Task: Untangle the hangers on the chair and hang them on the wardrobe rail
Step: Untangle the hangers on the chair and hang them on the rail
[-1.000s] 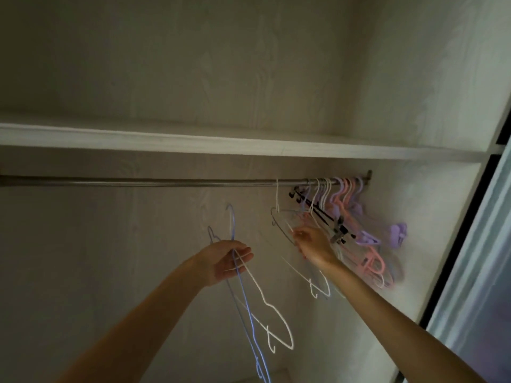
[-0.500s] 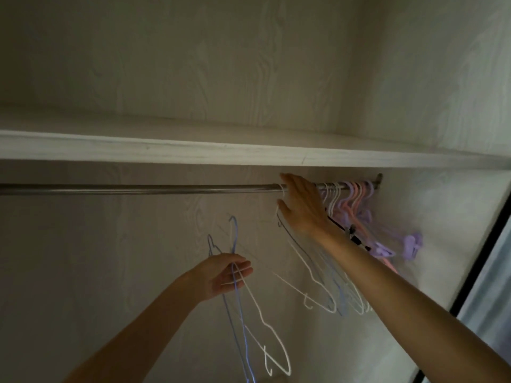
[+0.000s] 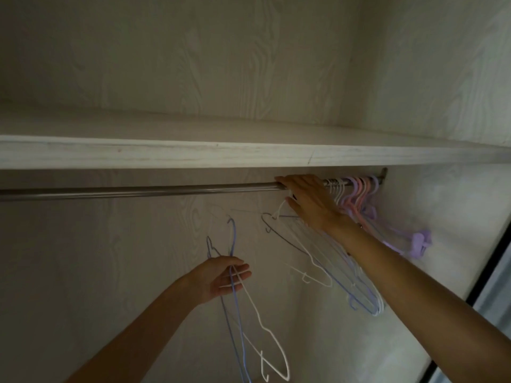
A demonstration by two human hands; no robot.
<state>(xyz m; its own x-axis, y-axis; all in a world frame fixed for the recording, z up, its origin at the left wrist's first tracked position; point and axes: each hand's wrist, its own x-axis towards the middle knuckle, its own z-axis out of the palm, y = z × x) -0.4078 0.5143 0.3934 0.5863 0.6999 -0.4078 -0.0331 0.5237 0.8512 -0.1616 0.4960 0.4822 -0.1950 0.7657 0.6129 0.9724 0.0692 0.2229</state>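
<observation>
My left hand grips a small bunch of wire hangers below the rail: blue hangers with their hooks pointing up and a white hanger dangling beneath. My right hand is up at the steel wardrobe rail, fingers laid over it and thumb underneath. The hook of another white hanger runs up between thumb and fingers, and its body hangs tilted to the right. White, pink and purple hangers crowd the rail's right end. The chair is out of view.
A white shelf sits just above the rail. More white and blue wire hangers hang under my right forearm, with purple clip hangers behind. The wardrobe's dark door edge borders the right side.
My right hand lifted the white hanger from below up to the rail and now lies over the rail. My left hand and its bunch stayed in place.
</observation>
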